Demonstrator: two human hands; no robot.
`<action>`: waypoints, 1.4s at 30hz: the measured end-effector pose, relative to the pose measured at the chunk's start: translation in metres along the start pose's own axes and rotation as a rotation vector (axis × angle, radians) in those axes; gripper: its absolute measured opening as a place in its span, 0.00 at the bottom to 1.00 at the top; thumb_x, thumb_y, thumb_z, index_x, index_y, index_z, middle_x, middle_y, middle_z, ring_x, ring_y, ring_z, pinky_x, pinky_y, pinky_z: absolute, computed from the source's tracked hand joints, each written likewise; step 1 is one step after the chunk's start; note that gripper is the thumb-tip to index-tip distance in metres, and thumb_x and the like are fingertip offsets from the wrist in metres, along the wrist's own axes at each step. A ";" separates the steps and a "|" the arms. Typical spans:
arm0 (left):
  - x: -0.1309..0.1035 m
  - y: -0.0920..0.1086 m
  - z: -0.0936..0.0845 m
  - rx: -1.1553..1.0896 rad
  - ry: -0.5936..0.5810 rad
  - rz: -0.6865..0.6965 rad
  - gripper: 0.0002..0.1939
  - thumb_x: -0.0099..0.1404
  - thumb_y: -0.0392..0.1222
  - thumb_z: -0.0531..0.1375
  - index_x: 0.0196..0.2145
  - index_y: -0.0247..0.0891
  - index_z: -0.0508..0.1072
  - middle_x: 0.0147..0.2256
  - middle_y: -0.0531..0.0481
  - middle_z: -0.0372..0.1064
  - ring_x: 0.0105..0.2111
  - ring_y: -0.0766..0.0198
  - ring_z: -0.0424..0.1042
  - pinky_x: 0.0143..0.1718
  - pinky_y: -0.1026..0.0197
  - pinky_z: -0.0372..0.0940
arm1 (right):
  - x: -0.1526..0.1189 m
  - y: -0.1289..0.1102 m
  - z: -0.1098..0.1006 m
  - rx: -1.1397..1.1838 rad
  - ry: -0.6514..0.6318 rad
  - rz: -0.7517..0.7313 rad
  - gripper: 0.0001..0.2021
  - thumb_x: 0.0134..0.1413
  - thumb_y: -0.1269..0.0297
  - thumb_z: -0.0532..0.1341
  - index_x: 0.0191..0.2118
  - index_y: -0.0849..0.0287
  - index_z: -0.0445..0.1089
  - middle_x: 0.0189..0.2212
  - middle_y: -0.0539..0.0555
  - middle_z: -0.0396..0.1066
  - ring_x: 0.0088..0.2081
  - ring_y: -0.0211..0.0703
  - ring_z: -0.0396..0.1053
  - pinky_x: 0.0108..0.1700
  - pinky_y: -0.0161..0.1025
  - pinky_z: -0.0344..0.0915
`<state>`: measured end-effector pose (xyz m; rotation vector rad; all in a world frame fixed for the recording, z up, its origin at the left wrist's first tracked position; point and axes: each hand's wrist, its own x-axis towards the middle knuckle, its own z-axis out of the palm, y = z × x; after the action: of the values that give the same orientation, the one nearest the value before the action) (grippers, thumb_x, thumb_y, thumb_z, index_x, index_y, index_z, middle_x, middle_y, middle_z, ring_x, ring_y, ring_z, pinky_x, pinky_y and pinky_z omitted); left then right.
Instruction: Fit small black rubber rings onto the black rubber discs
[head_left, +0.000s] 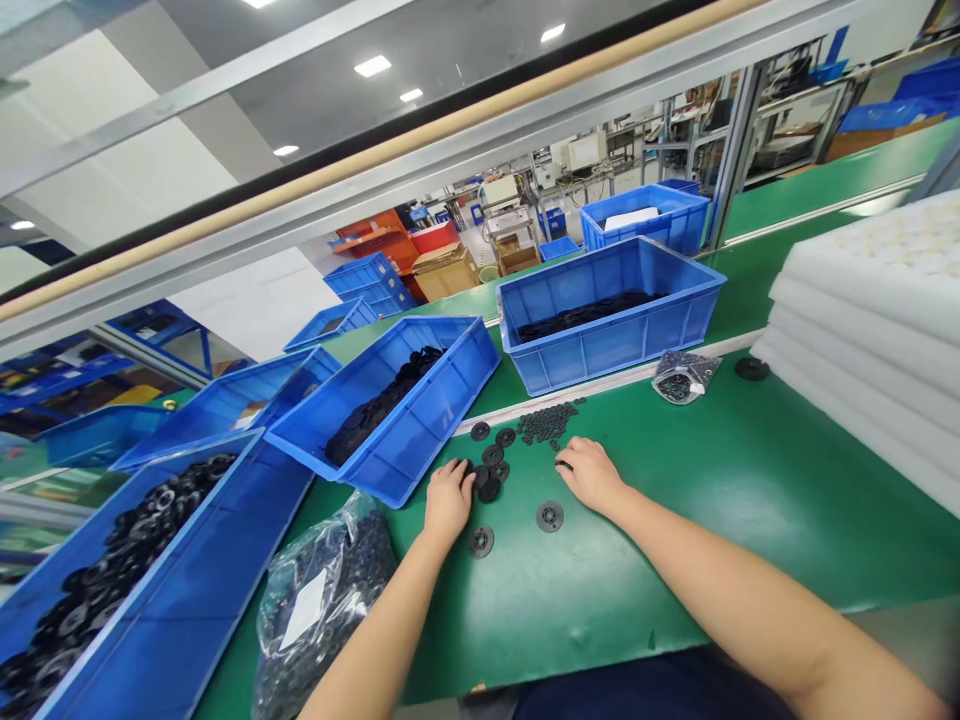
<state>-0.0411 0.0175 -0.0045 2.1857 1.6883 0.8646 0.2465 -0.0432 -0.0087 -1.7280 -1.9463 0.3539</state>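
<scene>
My left hand (448,505) is closed at the edge of a cluster of black plastic discs (493,456), its fingers on a black disc that they partly cover. Close to the pile of small black parts (551,422), my right hand (590,474) pinches a small dark piece at its fingertips; its exact kind is too small to make out. Between the hands and nearer to me, two round discs with open centres lie flat: one disc (550,516) towards the right hand and another disc (481,542) below the left.
Blue bins of black parts stand behind and left: a back bin (615,345), a tilted bin (420,450) and a long bin (172,590). A filled plastic bag (352,560) lies by my left forearm. A small bag (684,378) and stacked white foam sheets (862,330) are at right.
</scene>
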 end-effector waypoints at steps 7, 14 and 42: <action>0.022 0.024 -0.003 -0.280 0.036 -0.193 0.11 0.61 0.48 0.58 0.34 0.38 0.74 0.33 0.40 0.76 0.40 0.47 0.76 0.51 0.43 0.67 | 0.002 0.005 0.006 0.023 0.027 -0.046 0.05 0.60 0.68 0.62 0.37 0.57 0.77 0.37 0.56 0.72 0.42 0.47 0.68 0.46 0.43 0.62; -0.002 0.102 0.062 -0.894 -0.170 -0.382 0.21 0.61 0.57 0.60 0.36 0.33 0.72 0.28 0.45 0.75 0.26 0.59 0.77 0.31 0.53 0.75 | -0.007 -0.004 0.007 0.184 0.304 -0.246 0.08 0.64 0.67 0.58 0.43 0.57 0.75 0.37 0.56 0.71 0.40 0.44 0.68 0.45 0.42 0.66; -0.010 0.100 0.019 -1.112 -0.365 -0.303 0.11 0.53 0.39 0.59 0.34 0.41 0.60 0.27 0.54 0.71 0.24 0.66 0.68 0.23 0.65 0.60 | 0.001 0.001 -0.001 -0.203 0.034 -0.034 0.15 0.63 0.66 0.57 0.52 0.59 0.73 0.42 0.60 0.69 0.46 0.51 0.64 0.50 0.46 0.61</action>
<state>0.0476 -0.0189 0.0305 1.1898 0.9300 0.9148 0.2482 -0.0416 -0.0083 -1.8102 -2.0438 0.1172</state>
